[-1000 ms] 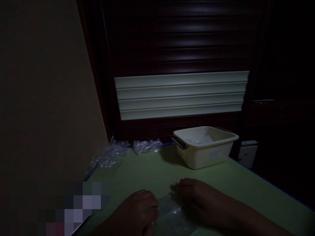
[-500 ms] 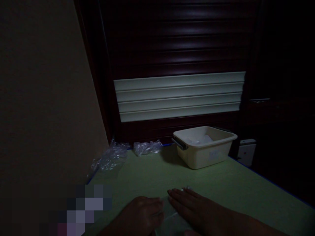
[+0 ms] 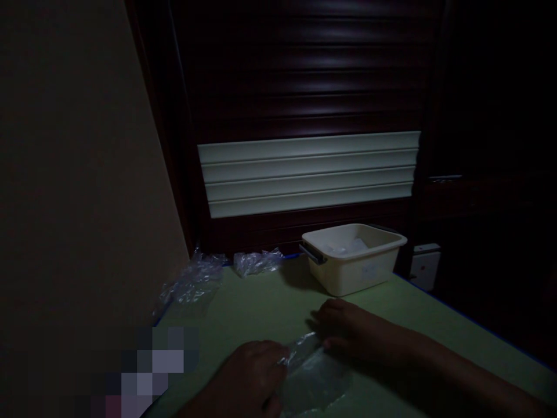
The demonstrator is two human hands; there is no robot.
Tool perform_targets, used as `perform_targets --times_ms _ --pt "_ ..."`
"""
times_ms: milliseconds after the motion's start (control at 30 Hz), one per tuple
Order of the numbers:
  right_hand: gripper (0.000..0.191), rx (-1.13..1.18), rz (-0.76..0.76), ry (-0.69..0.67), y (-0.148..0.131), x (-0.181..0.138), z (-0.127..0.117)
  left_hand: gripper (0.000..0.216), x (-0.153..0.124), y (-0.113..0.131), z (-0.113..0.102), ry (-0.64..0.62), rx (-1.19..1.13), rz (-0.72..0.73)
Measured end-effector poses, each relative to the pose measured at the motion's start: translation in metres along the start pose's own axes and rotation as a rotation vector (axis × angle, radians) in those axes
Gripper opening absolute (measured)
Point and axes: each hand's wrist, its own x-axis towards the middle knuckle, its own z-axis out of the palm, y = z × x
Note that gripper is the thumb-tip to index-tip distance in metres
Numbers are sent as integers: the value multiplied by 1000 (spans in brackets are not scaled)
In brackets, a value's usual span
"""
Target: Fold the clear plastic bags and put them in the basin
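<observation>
Nearest to us, our left grip (image 3: 251, 378) lies low on the green counter (image 3: 261, 299) with its fingers curled against the left edge of a clear plastic bag (image 3: 314, 380). The light is too dim for us to tell whether it pinches the film or only rests on it. The bag lies mostly flat on the counter between our two hands, and its far edge is raised in a shiny ridge. Our right grip (image 3: 346, 330) sits just beyond that ridge, knuckles up and fingers bent, touching the bag's far end. Here too we cannot tell whether the fingers close on the plastic.

Farther along the counter, right of centre, stands a cream tub (image 3: 353, 268) with a dark handle on its left end and something pale inside. To its left, crumpled clear wrap (image 3: 256, 262) lies at the counter's far edge, and more wrap (image 3: 191, 285) trails along the wall (image 3: 78, 174) on our left. A small white box (image 3: 424, 266) stands off the counter to the right of the tub. Behind everything, a band of pale slats (image 3: 308, 174) crosses a dark shutter (image 3: 304, 69).
</observation>
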Motion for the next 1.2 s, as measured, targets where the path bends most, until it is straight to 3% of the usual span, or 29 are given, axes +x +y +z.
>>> perform_targets --times_ms 200,367,500,600,700,800,933,1067,1200 --pt "39 -90 8 -181 11 30 2 39 2 -2 3 92 -9 4" --pt "38 180 139 -130 18 22 2 21 7 1 4 151 -60 -8" --pt "25 115 135 -75 20 13 7 20 9 -3 11 183 -109 -44" --pt "14 182 124 -42 18 11 11 20 8 -8 16 185 -184 -156" --pt "8 297 99 -16 12 13 12 43 7 -15 19 226 -296 -358" --pt "10 408 44 99 8 16 13 47 8 -19 19 249 -395 -484" --pt "11 510 16 194 8 17 16 34 10 -21 18 204 -459 -509" --pt "13 542 5 143 9 17 17 8 12 -25 19 192 -443 -476" --pt "38 478 -21 22 10 17 15 8 13 -29 20 186 -445 -464"
